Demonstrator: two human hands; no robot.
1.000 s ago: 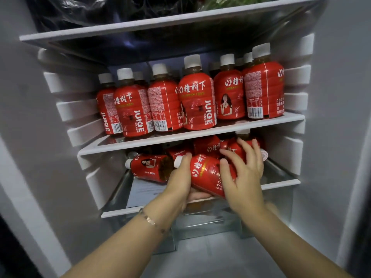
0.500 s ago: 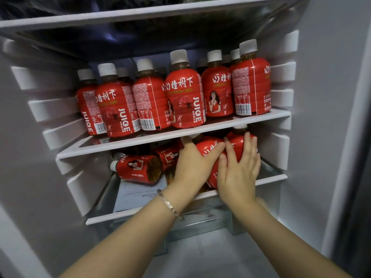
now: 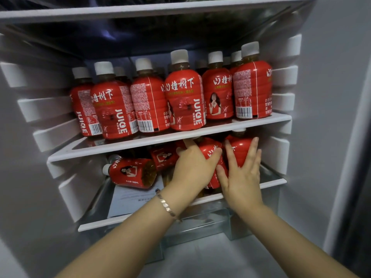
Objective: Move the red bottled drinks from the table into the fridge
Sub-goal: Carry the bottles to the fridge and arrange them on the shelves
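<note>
Tight spot under the upper shelf [image 3: 160, 140]: left hand [image 3: 192, 165] grips the tilted bottle [image 3: 209, 154], right hand [image 3: 241, 177] spread flat on the upright bottle [image 3: 242, 150]. One shove could topple both.

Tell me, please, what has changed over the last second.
The left hand and right hand turned the held bottle from lying to nearly upright and pushed it deeper. The left grips it; the right presses flat. The upper-shelf bottles and lying bottle stayed put.

The bottles [image 3: 184, 101] carry red labels with white lettering and white barcode panels. Their caps [image 3: 179, 56] are white. The shelf edges [image 3: 160, 140] are white and the fridge walls [image 3: 321, 117] pale grey. The paper [image 3: 130, 199] is white with dark print.
</note>
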